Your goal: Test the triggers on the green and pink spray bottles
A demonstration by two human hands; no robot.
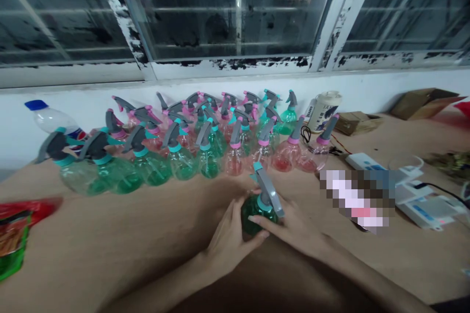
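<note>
A green spray bottle (253,212) with a grey trigger head and teal collar is between my two hands, near the middle of the table. My left hand (233,227) curls round its left side, thumb across the front. Round the right side wraps my right hand (288,222), its thumb also lying over the front. The bottle's spray head points up and leans slightly. Just beyond it stand rows of similar spray bottles, such as a green one (183,164) with a teal collar and a pink one (286,156) with a pink collar.
A soda bottle (51,117) with a blue cap stands at the back left, a red and green packet (16,234) nearer. To the right are a white can (326,107), cardboard boxes (356,122), white power strips (426,210) and a blurred-out object (356,200). Windows rise behind.
</note>
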